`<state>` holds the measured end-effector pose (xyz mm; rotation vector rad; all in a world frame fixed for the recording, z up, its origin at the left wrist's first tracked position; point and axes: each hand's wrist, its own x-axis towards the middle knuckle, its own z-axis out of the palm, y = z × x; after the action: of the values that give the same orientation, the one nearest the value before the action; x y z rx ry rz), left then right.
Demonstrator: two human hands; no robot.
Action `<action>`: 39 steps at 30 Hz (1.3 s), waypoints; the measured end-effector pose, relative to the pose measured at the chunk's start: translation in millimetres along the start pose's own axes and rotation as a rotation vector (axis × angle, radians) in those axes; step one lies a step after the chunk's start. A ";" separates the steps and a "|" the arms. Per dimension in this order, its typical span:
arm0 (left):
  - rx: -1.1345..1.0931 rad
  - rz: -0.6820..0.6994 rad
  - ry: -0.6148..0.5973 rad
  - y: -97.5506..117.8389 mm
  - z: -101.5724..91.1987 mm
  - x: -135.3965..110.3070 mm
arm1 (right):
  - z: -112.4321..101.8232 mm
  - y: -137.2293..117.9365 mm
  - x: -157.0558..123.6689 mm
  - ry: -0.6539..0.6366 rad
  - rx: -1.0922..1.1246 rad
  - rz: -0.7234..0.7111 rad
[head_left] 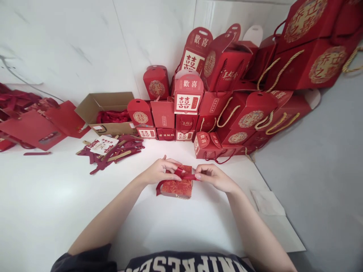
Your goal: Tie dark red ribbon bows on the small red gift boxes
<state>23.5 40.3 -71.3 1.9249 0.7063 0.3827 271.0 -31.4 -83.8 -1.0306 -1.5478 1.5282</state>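
A small red patterned gift box (179, 187) with gold trim lies on the white table (56, 211) in front of me. A red ribbon (185, 175) runs across its top. My left hand (159, 171) pinches a loop of the ribbon over the box's left side, fingers closed. My right hand (212, 176) pinches the ribbon's other end at the box's right edge. A ribbon tail hangs down the box's left side.
Stacked red gift boxes and bags with gold rope handles (227, 98) fill the back and right. An open cardboard box (104, 111) holds red ribbons. Loose ribbons and tags (113, 149) lie beside it. Flat red bags (34, 126) are at far left. White paper (268, 203) lies near the table's right edge.
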 end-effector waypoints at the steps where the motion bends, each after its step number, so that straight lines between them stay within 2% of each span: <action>1: -0.011 -0.005 0.009 -1.4 1.1 0.4 | 1.3 -1.9 -0.9 -0.013 0.022 0.001; 5: 0.013 -0.002 0.019 -3.2 2.3 0.9 | 15.3 -10.1 -2.8 0.023 -0.007 -0.045; 10: 0.047 -0.020 -0.007 1.0 0.3 -0.1 | 35.0 -19.1 1.2 0.124 -0.343 -0.251; 14: 0.092 0.002 -0.036 7.7 0.0 -1.9 | 41.6 -19.2 5.3 0.151 -0.568 -0.337; 17: 0.104 0.029 -0.030 11.1 1.3 -3.4 | 44.6 -17.2 5.8 0.158 -0.647 -0.371; 24: 0.170 0.036 -0.004 15.6 3.8 -4.4 | 51.5 -8.8 8.0 0.408 -0.552 -0.320; 29: 0.215 0.048 0.014 17.2 4.6 -5.0 | 57.9 0.0 13.3 0.480 -0.510 -0.319; 35: 0.095 0.031 0.032 7.3 7.9 -4.3 | 53.1 1.3 10.3 0.473 -0.448 -0.322; 39: 0.099 0.022 -0.018 13.2 -1.0 -6.3 | 47.1 -5.7 4.7 0.319 -0.501 -0.341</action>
<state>22.2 32.8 -58.8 2.0288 0.7046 0.3497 226.1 -47.0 -80.1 -1.1392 -1.7976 0.7176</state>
